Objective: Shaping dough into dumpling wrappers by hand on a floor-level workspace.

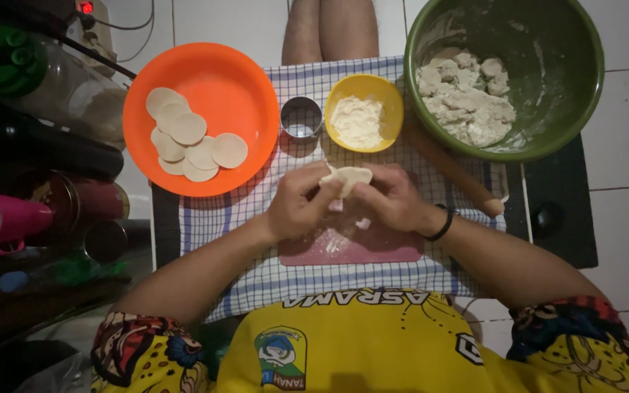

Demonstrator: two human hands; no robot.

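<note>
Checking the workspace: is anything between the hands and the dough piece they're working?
No. Both the left hand and right hand already hold the dough piece directly, above the pink board; nothing visible sits between them.

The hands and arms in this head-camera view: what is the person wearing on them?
Both hands are bare, with no gloves or rings visible. The right hand has a thin black band around its wrist; the left hand has a bare wrist. The forearms are uncovered. Short patterned sleeves in yellow, red, blue and black end near the elbows, on a yellow printed shirt.
</note>
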